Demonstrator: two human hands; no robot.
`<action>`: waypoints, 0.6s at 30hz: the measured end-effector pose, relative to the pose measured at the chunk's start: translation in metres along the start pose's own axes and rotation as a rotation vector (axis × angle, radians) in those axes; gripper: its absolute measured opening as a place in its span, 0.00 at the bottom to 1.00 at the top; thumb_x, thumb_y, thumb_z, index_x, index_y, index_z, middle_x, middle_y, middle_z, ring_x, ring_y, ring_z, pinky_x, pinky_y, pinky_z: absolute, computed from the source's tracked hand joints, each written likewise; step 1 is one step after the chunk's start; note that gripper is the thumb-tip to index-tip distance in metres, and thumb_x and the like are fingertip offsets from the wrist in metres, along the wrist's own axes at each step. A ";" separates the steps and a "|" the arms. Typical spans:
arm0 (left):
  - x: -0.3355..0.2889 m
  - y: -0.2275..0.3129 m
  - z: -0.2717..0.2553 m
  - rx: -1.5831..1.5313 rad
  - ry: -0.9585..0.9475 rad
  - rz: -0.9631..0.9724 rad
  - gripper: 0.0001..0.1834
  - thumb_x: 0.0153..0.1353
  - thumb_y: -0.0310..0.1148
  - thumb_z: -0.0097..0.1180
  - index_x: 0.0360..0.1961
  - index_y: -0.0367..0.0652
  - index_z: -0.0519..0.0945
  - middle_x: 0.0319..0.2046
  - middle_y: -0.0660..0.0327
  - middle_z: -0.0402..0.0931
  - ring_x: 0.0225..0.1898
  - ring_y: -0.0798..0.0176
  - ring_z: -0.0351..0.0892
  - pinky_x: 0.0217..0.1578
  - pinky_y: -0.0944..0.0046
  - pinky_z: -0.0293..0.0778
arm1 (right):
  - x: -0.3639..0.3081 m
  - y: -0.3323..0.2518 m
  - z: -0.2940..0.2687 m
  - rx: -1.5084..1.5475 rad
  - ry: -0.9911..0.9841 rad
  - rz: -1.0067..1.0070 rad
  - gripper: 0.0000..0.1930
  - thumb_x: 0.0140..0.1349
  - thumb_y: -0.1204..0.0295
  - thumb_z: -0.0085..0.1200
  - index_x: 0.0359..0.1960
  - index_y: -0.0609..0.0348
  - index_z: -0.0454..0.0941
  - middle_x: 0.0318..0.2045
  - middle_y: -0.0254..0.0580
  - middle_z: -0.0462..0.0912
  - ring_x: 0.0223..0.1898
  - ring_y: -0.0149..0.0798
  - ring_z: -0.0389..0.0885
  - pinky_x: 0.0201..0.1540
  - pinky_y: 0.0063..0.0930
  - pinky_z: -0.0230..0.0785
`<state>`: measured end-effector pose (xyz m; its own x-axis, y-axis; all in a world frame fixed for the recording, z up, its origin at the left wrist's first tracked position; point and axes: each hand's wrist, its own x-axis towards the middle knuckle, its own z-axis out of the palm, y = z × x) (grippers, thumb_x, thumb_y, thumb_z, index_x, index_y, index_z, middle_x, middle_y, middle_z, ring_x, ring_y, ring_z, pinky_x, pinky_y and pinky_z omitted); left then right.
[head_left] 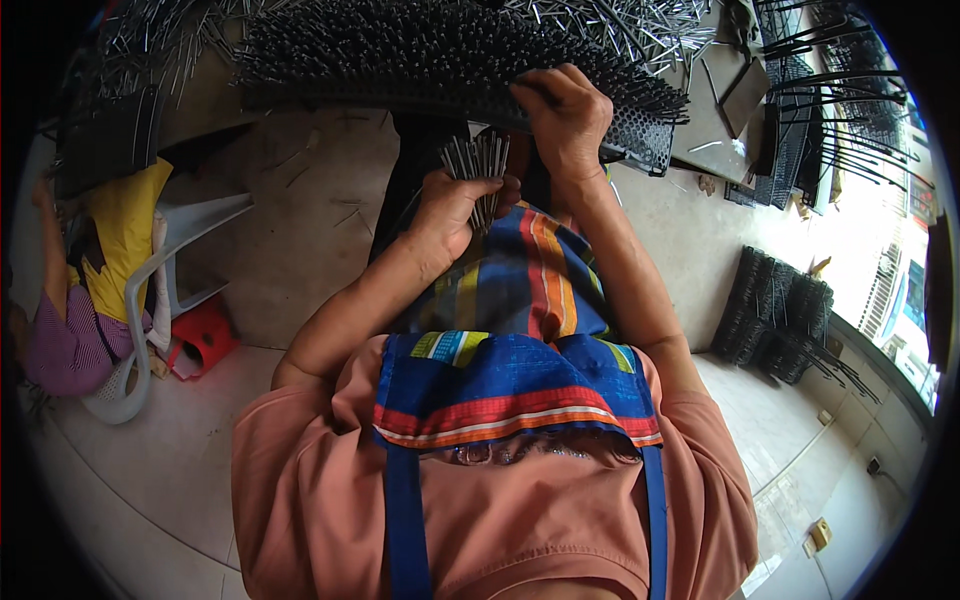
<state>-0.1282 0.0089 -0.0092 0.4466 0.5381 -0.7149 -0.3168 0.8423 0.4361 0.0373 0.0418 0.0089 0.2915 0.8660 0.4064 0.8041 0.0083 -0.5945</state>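
My left hand (447, 212) is wrapped round a bundle of thin grey metal rods (478, 158), their ends fanning out above the fingers. Ahead of me lies a wide black perforated tray (643, 140), densely filled with upright dark rods (400, 58). At the tray's near edge, right of its middle, my right hand (568, 112) is closed with fingertips pinched together. Whatever it may hold is hidden or too small to make out. The bundle stays below the tray's front edge, close to my lap.
Loose rods (660, 30) lie heaped behind the tray. On the right, dark rods (850, 95) stick out sideways near more black trays, and black bundles (770, 310) stand on the floor. To the left are a seated person (75, 340), a white plastic chair (135, 300) and a red container (203, 335).
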 end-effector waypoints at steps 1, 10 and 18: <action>0.001 0.001 0.001 -0.009 0.014 -0.014 0.10 0.54 0.16 0.56 0.39 0.31 0.80 0.30 0.51 0.83 0.29 0.58 0.84 0.27 0.62 0.80 | 0.001 0.003 0.002 0.080 0.023 0.012 0.06 0.47 0.75 0.66 0.29 0.58 0.85 0.25 0.38 0.81 0.25 0.37 0.81 0.28 0.25 0.71; 0.005 0.006 0.003 -0.146 -0.069 0.014 0.13 0.54 0.17 0.57 0.42 0.34 0.80 0.34 0.52 0.83 0.29 0.58 0.84 0.30 0.61 0.81 | -0.006 -0.004 -0.011 0.018 -0.118 0.004 0.04 0.51 0.74 0.63 0.28 0.59 0.84 0.23 0.40 0.82 0.23 0.37 0.82 0.27 0.26 0.71; 0.004 0.005 0.005 -0.064 -0.079 0.034 0.10 0.57 0.21 0.59 0.41 0.35 0.81 0.34 0.53 0.83 0.32 0.56 0.85 0.32 0.58 0.84 | -0.018 -0.009 -0.031 0.744 -0.544 0.842 0.05 0.55 0.76 0.63 0.29 0.65 0.82 0.21 0.33 0.80 0.24 0.22 0.75 0.26 0.18 0.67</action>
<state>-0.1237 0.0152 -0.0073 0.4986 0.5693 -0.6537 -0.3846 0.8211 0.4218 0.0410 0.0108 0.0286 0.1784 0.8324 -0.5247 -0.0677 -0.5216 -0.8505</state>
